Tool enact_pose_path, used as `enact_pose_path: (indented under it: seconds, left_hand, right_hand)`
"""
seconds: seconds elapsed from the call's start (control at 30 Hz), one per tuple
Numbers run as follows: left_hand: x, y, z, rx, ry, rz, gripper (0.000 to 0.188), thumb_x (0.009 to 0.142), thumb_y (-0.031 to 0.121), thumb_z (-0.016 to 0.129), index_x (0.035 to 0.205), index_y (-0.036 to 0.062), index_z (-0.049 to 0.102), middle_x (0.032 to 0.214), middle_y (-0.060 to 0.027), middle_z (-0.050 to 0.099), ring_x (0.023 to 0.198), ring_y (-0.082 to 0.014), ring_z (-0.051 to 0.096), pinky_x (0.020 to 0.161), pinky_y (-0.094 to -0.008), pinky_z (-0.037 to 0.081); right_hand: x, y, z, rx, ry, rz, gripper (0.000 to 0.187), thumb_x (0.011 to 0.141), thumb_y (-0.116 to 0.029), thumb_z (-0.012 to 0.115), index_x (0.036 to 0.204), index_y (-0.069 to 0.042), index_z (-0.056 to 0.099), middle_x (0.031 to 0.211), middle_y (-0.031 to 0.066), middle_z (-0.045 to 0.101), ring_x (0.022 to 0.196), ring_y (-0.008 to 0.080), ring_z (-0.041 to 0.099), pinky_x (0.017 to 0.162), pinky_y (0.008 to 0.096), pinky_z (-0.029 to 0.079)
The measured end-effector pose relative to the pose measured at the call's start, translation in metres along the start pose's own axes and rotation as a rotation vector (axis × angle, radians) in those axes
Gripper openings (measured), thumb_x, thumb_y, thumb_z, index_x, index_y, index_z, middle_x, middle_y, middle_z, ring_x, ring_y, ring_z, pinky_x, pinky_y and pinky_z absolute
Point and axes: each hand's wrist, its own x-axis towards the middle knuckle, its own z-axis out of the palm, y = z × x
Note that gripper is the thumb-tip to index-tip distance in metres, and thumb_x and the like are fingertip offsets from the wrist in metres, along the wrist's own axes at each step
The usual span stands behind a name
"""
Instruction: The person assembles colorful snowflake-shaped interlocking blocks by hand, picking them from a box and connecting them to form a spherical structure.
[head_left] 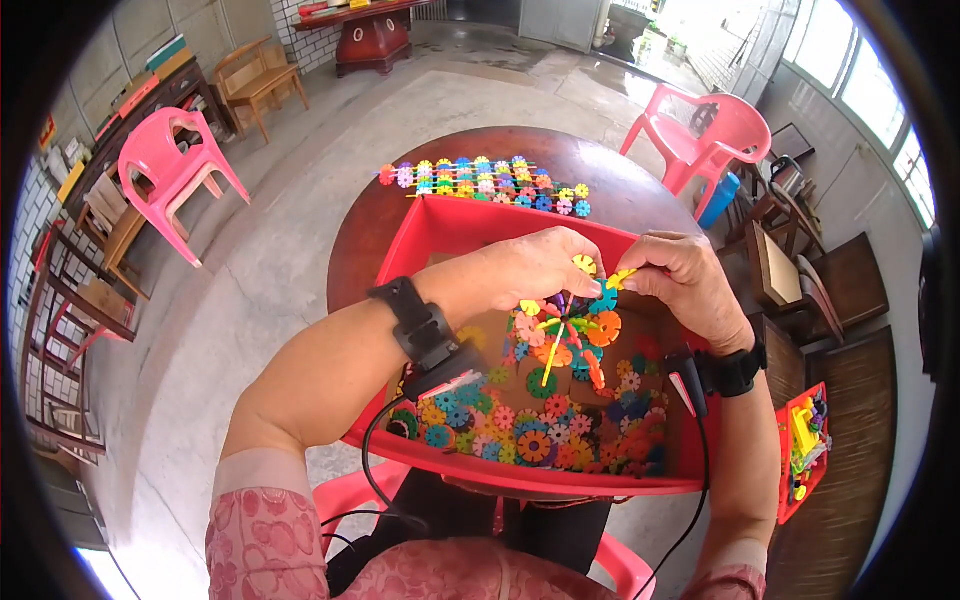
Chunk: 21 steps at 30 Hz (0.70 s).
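Over a red box (450, 222), my left hand (550, 262) is closed on a cluster of interlocking plastic discs (568, 330) in orange, teal, green, yellow and other colours. The cluster hangs beneath my fingers, its parts joined at several angles. My right hand (678, 275) pinches a yellow notched disc (621, 278) edge-on, at the cluster's upper right beside a teal disc. Whether the yellow disc is slotted into the teal one I cannot tell. Many loose flower-shaped discs (535, 445) lie in the box below.
Rows of joined discs (480, 180) rest on the round brown table (360, 225) behind the box. Black cables run from both wrist straps. Pink chairs (180, 165) stand at left and far right. A small red tray (806, 450) of colourful pieces sits at right.
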Motion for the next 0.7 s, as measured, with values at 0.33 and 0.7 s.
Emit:
enact_pose_path:
  seconds: [0.33, 0.7]
  left_hand:
    - [-0.003, 0.0, 0.001, 0.076, -0.005, 0.069, 0.02, 0.08, 0.008, 0.062, 0.097, -0.0012, 0.06, 0.08, -0.004, 0.056, 0.073, -0.0101, 0.051, 0.064, -0.0261, 0.042]
    - [0.002, -0.005, -0.008, 0.116, -0.002, 0.074, 0.016, 0.078, 0.006, 0.063, 0.093, -0.0003, 0.061, 0.078, -0.0021, 0.058, 0.07, -0.0087, 0.052, 0.062, -0.024, 0.043]
  right_hand:
    - [0.001, -0.006, -0.001, 0.049, -0.081, -0.002, 0.01, 0.071, -0.002, 0.065, 0.078, 0.001, 0.058, 0.071, 0.0142, 0.057, 0.065, 0.0311, 0.057, 0.058, 0.0346, 0.044]
    - [0.003, -0.001, 0.008, -0.003, -0.067, -0.09, 0.011, 0.072, -0.002, 0.064, 0.08, 0.0, 0.057, 0.072, 0.0142, 0.057, 0.07, 0.032, 0.057, 0.062, 0.0359, 0.045]
